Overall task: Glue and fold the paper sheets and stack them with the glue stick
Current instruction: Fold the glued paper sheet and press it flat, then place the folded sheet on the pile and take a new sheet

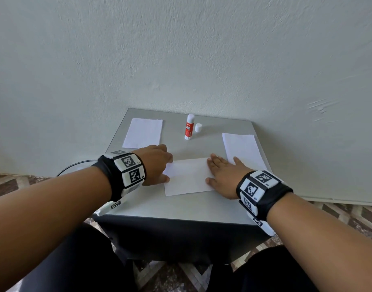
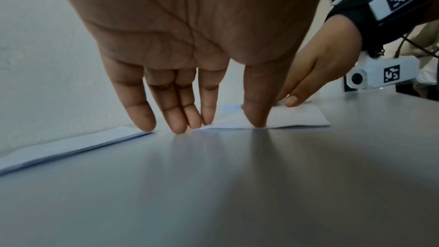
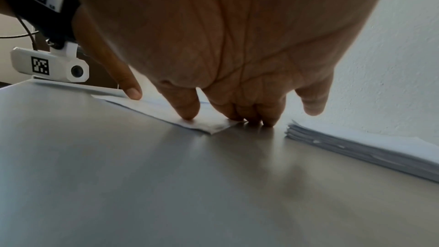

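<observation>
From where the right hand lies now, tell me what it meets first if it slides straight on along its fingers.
The right hand points toward the back of the table. Ahead is bare tabletop, then probably the loose white cap beside the glue stick, though depth is uncertain.

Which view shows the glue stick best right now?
The head view: the glue stick stands upright at the table's far side, uncapped, its cap beside it. Neither wrist view shows it; each shows only fingers, paper and tabletop.

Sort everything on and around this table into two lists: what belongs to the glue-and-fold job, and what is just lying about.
Job:
- middle sheet, under left hand and right hand
- left paper pile
- right paper stack
- glue stick, upright
- its cap, off

Lying about:
- black cable beside the table
</observation>
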